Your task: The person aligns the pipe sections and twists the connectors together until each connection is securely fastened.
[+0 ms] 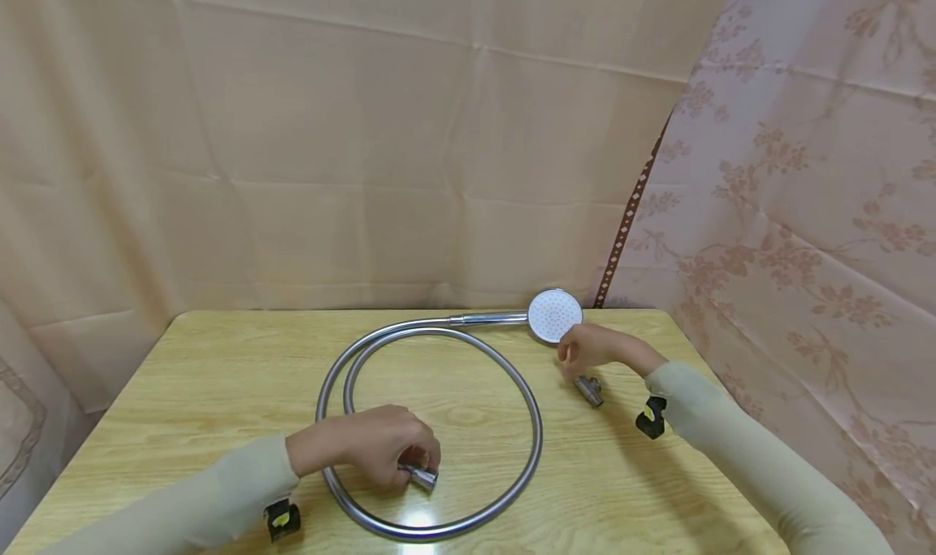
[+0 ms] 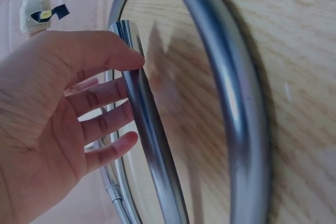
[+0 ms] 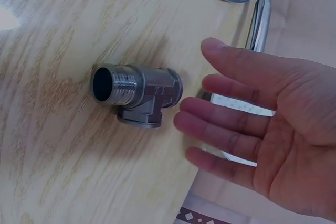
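1. While the left hand [image 1: 376,445] works inside the coiled hose [image 1: 539,433], its grip is clamped on a chrome end piece [image 2: 152,124], thumb on one side and fingers on the other.
2. Over on the other side, the right hand [image 1: 585,349] has nothing in its grip: thumb and fingers are apart, just beside a metal tee fitting [image 3: 152,85] but not touching it.
3. That tee lies on the wood-grain surface [image 1: 219,392], outside the loop, its threaded end pointing away from the fingers.
4. Shower head [image 1: 554,314] is near the surface's back edge, spray face showing, with its handle [image 1: 493,318] running into the hose.
5. Beige cloth [image 1: 329,149] hangs behind everything, pink floral stuff [image 1: 826,189] on the right.
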{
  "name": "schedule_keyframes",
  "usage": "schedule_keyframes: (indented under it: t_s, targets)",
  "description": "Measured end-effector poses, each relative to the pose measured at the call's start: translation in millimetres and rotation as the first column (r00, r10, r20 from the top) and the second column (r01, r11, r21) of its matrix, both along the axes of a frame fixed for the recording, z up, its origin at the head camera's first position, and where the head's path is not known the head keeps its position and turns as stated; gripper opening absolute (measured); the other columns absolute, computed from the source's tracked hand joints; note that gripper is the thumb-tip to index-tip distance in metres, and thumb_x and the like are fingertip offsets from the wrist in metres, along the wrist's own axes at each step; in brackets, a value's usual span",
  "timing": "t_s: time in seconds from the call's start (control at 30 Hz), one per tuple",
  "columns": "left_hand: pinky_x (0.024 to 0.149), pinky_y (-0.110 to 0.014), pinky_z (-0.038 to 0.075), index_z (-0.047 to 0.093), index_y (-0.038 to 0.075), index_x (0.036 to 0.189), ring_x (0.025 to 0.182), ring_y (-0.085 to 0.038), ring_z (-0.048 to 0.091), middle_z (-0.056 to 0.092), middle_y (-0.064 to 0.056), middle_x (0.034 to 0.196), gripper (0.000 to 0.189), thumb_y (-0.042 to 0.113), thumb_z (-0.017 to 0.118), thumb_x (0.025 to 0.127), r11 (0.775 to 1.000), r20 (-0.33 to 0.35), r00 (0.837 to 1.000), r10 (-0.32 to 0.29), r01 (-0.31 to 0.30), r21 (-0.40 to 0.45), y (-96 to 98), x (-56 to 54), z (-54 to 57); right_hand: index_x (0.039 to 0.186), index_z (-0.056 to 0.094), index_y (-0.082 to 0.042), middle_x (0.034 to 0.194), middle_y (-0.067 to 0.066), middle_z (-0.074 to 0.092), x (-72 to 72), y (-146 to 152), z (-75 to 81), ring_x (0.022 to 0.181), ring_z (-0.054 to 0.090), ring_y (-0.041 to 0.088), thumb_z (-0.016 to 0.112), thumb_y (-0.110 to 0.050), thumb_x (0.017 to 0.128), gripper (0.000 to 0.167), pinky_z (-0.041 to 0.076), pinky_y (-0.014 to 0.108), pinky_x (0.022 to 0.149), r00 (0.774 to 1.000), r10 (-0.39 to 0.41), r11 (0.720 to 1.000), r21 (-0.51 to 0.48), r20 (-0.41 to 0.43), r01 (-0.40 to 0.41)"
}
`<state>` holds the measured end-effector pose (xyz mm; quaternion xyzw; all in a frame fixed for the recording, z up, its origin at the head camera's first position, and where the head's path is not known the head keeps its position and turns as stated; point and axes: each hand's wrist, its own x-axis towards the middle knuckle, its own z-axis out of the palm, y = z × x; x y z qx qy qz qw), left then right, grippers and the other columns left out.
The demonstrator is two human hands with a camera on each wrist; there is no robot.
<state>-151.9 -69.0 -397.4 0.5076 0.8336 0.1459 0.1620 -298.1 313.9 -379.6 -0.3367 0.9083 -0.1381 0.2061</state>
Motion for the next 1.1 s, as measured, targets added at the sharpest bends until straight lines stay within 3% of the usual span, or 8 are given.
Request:
schedule_keyframes:
  t_s: [0.2,0.37,0.47,0.7,0.83,1.1]
  targets:
    - [0.065,-0.012,0.042,0.072,0.023,0.109,0.069,0.004,0.051,0.063,0.014,0.083,0.035,0.005,0.074,0.079,0.999,-0.013,1.000,-0.002,0.003,0.039,-1.5,-0.5,7.6,0.095,0.072,0.002,0.081,0.006,0.074,1.3,2.2,-2.0,0.070,0.064,0.008,0.082,-0.013,0.081,0.022,0.054,0.027,0.067,0.999,-0.026,0.998,0.067,0.041,0.023]
    - [0.070,-0.015,0.042,0.069,0.024,0.113,0.067,0.006,0.046,0.062,0.013,0.082,0.034,0.008,0.072,0.082,0.996,-0.077,0.997,-0.013,0.020,0.090,-2.6,-0.5,12.9,0.099,0.072,-0.001,0.090,0.005,0.072,3.2,4.0,-0.4,0.076,0.063,0.011,0.084,-0.020,0.082,0.028,0.054,0.028,0.068,0.995,-0.084,0.984,0.164,0.047,0.075]
    - [0.072,-0.017,0.041,0.068,0.023,0.115,0.067,0.006,0.043,0.060,0.012,0.081,0.034,0.008,0.071,0.084,0.992,-0.102,0.995,-0.009,0.022,0.127,-3.6,-0.3,18.4,0.099,0.072,-0.003,0.088,0.003,0.068,6.6,4.0,0.7,0.070,0.060,0.011,0.085,-0.023,0.083,0.028,0.053,0.029,0.063,0.988,-0.136,0.971,0.206,0.066,0.120]
    - [0.070,-0.018,0.041,0.068,0.021,0.118,0.068,0.000,0.046,0.059,0.008,0.083,0.038,0.002,0.065,0.085,0.981,-0.137,0.991,0.001,0.026,0.194,-6.9,-2.0,40.3,0.092,0.067,-0.009,0.074,0.004,0.067,16.4,3.6,5.8,0.071,0.069,0.025,0.084,-0.027,0.085,0.026,0.061,0.048,0.068,0.962,-0.241,0.945,0.257,0.127,0.202]
    - [0.070,-0.016,0.045,0.066,0.021,0.122,0.075,-0.002,0.052,0.061,0.008,0.089,0.039,0.001,0.063,0.088,0.980,-0.146,0.989,0.030,-0.001,0.199,-10.5,-3.2,52.9,0.091,0.065,-0.010,0.076,0.008,0.070,16.8,3.9,5.3,0.071,0.071,0.026,0.085,-0.030,0.084,0.029,0.062,0.046,0.068,0.951,-0.267,0.934,0.284,0.158,0.215]
    - [0.078,-0.022,0.055,0.063,0.017,0.128,0.091,-0.004,0.061,0.067,0.005,0.107,0.037,-0.001,0.059,0.096,0.961,-0.075,0.994,0.081,-0.058,0.270,-20.1,-5.7,83.6,0.092,0.064,-0.009,0.079,0.007,0.070,18.7,2.7,1.9,0.071,0.072,0.027,0.087,-0.029,0.081,0.033,0.062,0.047,0.070,0.933,-0.308,0.917,0.319,0.186,0.239]
